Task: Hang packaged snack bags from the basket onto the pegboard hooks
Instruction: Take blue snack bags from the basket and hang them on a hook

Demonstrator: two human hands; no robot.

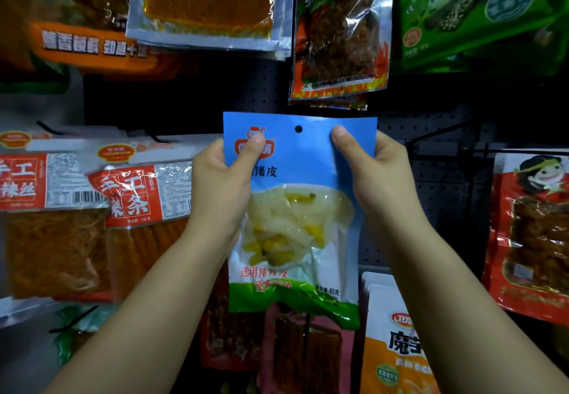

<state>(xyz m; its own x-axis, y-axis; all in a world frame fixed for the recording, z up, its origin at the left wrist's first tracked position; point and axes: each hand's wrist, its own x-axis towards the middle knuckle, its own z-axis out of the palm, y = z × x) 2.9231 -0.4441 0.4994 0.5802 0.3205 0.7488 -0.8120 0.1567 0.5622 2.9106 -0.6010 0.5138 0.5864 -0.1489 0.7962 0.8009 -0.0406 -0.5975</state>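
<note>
A person holds a blue-topped plastic snack bag (295, 209), clear in the middle with pale white and yellow strips inside and a green band at the bottom, upright before the dark perforated pegboard (443, 184). The left hand (221, 184) pinches the bag's upper left edge, thumb pressed on the red logo, fingers behind. The right hand (378, 175) grasps the upper right edge the same way, thumb on the front. The round hang hole (298, 129) sits between the two thumbs. Just above hangs a red flame-printed foil packet (338, 33). Red-labelled packets of orange strips (141, 209) hang at the left, and a white-and-orange pouch (394, 341) shows below right.
</note>
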